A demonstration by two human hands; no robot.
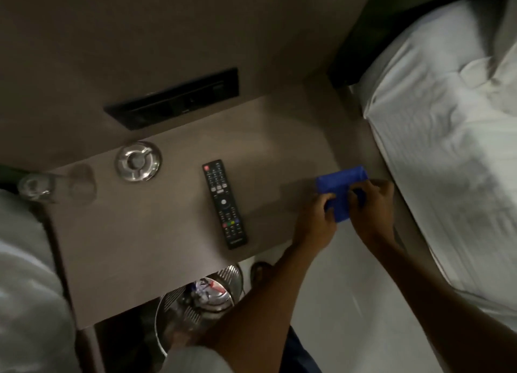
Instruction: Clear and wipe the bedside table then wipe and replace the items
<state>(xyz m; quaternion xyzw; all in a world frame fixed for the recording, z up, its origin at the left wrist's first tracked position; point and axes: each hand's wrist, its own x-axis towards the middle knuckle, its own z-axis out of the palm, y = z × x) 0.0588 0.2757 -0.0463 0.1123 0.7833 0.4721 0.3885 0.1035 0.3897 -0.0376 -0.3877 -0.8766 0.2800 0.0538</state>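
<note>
Both hands, left hand (317,218) and right hand (370,202), have their fingers closed on a folded blue cloth (340,188) at the surface's (140,246) right edge; a remote control (224,204) lies mid-surface.

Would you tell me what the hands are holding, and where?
Both hands, left and right, hold the folded blue cloth by its near edge.

Blue cloth (340,189) at right of centre. Black remote (224,203) with red, green, yellow and blue buttons, mid-frame. Grey-brown desk (145,232). Silvery ashtray (138,161) upper left. White, faintly striped bed sheet (447,148) at right.
</note>
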